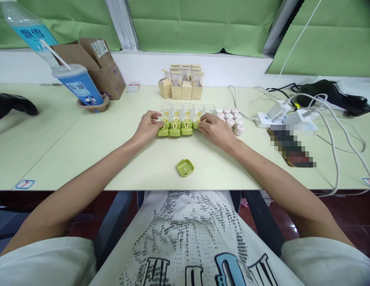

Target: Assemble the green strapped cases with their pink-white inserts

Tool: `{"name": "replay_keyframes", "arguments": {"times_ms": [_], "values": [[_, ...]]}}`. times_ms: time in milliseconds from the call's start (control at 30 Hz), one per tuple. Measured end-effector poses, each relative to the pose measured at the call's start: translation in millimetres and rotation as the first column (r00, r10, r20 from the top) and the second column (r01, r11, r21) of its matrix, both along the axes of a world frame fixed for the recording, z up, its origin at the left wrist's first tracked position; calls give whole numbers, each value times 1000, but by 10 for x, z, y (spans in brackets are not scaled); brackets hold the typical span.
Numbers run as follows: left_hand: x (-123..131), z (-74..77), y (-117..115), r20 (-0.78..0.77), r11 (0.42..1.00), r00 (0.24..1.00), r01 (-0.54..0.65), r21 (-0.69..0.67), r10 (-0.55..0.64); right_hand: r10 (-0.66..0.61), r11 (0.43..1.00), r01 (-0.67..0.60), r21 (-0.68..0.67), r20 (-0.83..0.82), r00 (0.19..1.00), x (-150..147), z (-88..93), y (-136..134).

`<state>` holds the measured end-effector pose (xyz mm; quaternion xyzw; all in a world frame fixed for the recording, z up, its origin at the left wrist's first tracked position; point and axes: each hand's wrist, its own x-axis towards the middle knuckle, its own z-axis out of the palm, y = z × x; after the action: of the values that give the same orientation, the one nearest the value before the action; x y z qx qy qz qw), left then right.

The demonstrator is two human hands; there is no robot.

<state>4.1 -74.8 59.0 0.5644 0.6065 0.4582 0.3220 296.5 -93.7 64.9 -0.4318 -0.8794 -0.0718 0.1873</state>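
Small green cases [174,132] with pale loop straps stand in close rows on the table. Behind them are clear plastic cups or covers [188,108] with yellow marks. At the left end of the rows, my left hand [149,126] has its thumb and fingers apart, with the thumb touching a case. My right hand [216,129] is closed at the right end, its fingertips on a green case [196,124] that they partly hide. Close to the front edge lies a single hollow green square piece [185,168], its inside facing up. Pale pink round pieces [229,117] are grouped beside my right hand.
Small cream cardboard boxes [181,85] stand at the back. On the left are a blue cup [80,87], a tilted bottle [32,33] and a brown carton [104,67]. White chargers [298,119], cables and a pixelated flat object [292,147] occupy the right.
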Motion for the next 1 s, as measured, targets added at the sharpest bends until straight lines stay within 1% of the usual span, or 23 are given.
{"name": "replay_keyframes", "arguments": {"times_ms": [100, 267, 400, 433, 467, 500, 533, 567, 600, 633, 667, 700, 733, 767, 800, 833, 867, 900, 933, 1000], "values": [[0, -6, 4, 16, 1000, 1000, 1, -2, -1, 18, 1000, -18, -17, -14, 1000, -4, 22, -28], [-20, -30, 24, 7, 1000, 1000, -2, 10, 2, 19, 1000, -19, -9, 28, 999, -9, 28, -51], [-26, -59, 39, -15, 1000, 1000, -1, 5, 1, 38, 999, -38, 7, -5, 999, -18, 6, -46], [-24, -58, 34, -31, 1000, 999, -13, 18, 14, 40, 999, -40, 17, -21, 999, -9, 19, -47], [-23, -48, 22, -53, 998, 998, -28, 63, 31, 37, 999, -36, 30, -42, 998, 11, 46, -52], [-22, -29, 0, -77, 989, 996, -34, 146, 46, 27, 999, -24, 44, -68, 997, 46, 90, -60], [-21, 1, -32, -99, 966, 994, -17, 258, 44, 10, 999, -5, 54, -96, 995, 99, 150, -73], [-19, 41, -76, -121, 926, 993, 36, 376, 11, -7, 999, 14, 53, -119, 993, 170, 222, -91], [-16, 89, -130, -152, 873, 986, 130, 470, -65, -26, 999, 31, 36, -132, 991, 260, 303, -111], [-11, 141, -193, -195, 815, 964, 260, 517, -183, -42, 999, 42, -2, -127, 991, 363, 384, -133], [-1, 191, -262, -247, 756, 909, 416, 506, -335, -50, 997, 44, -59, -103, 993, 475, 457, -154], [13, 235, -333, -295, 688, 819, 574, 444, -493, -58, 991, 50, -124, -65, 996, 589, 517, -172], [33, 269, -403, -329, 605, 697, 717, 346, -637, -65, 981, 60, -184, -21, 998, 698, 555, -185], [58, 290, -469, -347, 512, 564, 826, 236, -750, -51, 968, 57, -246, 28, 998, 793, 570, -191], [87, 298, -528, -351, 425, 445, 895, 137, -824, -28, 953, 46, -299, 66, 997, 871, 559, -190], [118, 291, -577, -351, 361, 359, 931, 61, -865, 5, 940, 27, -341, 94, 996, 928, 526, -183], [150, 274, -616, -354, 325, 309, 946, 13, -883, 46, 927, -1, -374, 110, 993, 963, 478, -171], [180, 247, -644, -358, 314, 288, 949, -13, -888, 81, 917, -28, -398, 118, 990, 976, 424, -159], [205, 216, -662, -359, 318, 289, 948, -21, -887, 107, 908, -47, -417, 122, 987, 971, 373, -152], [242, 149, -675, -346, 346, 319, 938, -17, -882, 138, 884, -58, -463, 140, 981, 919, 315, -162]]}}
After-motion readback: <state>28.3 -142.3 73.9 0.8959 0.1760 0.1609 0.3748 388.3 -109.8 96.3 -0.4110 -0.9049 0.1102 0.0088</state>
